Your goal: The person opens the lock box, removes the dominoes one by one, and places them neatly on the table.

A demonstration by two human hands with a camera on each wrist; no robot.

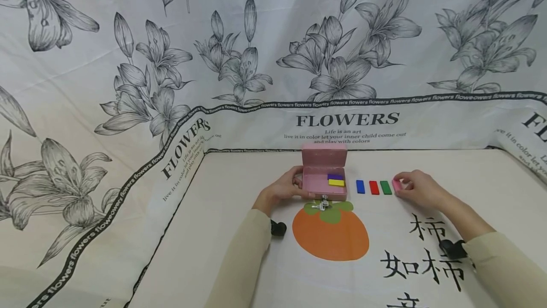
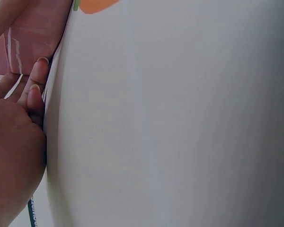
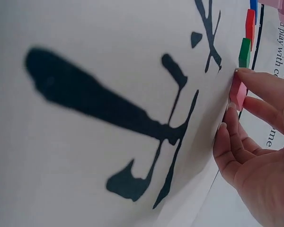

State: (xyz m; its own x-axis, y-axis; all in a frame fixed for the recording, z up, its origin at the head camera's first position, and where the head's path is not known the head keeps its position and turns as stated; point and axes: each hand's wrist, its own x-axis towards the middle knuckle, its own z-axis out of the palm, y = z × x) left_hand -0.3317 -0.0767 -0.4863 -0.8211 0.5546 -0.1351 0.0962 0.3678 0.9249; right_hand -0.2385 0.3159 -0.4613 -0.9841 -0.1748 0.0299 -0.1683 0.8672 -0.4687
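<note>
A pink box [image 1: 314,182] stands with its lid raised at the back of the table. My left hand [image 1: 284,187] grips its left side, thumb at the front; the left wrist view shows fingertips [image 2: 40,71] against the box wall [image 2: 38,35]. Inside lie a purple block [image 1: 334,176] and a yellow block [image 1: 336,182]. To the right of the box, a blue block [image 1: 360,187], a red block [image 1: 374,188] and a green block [image 1: 386,187] form a row. At its right end, my right hand [image 1: 420,188] pinches a pink block [image 3: 237,92] between thumb and finger.
A metal clasp [image 1: 325,201] with what looks like a key hangs at the box's front. The white tablecloth bears an orange persimmon print [image 1: 331,237] and black characters [image 1: 420,267]. Behind the table hangs a flower-printed curtain [image 1: 256,123].
</note>
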